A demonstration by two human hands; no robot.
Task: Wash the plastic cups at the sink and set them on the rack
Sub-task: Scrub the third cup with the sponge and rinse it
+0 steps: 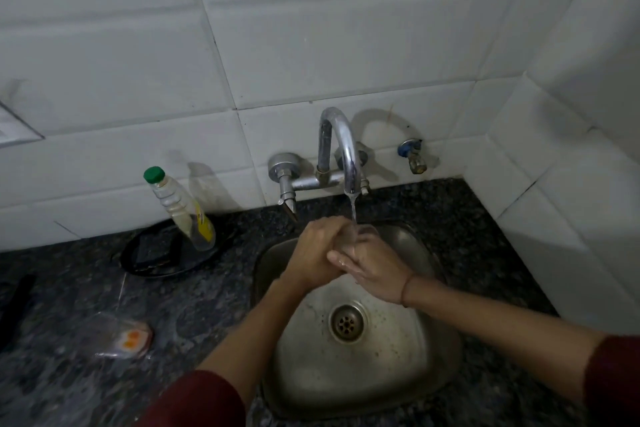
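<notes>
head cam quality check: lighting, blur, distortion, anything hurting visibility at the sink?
Head view: dim overall, greyish cast; wide-angle bowing bends the white wall tiles toward the edges; the chrome curved tap throws a hard shadow on the wall; glare on the steel sink basin; the left hand and right hand are soft under the stream, so any clear cup between them is hard to make out.
</notes>
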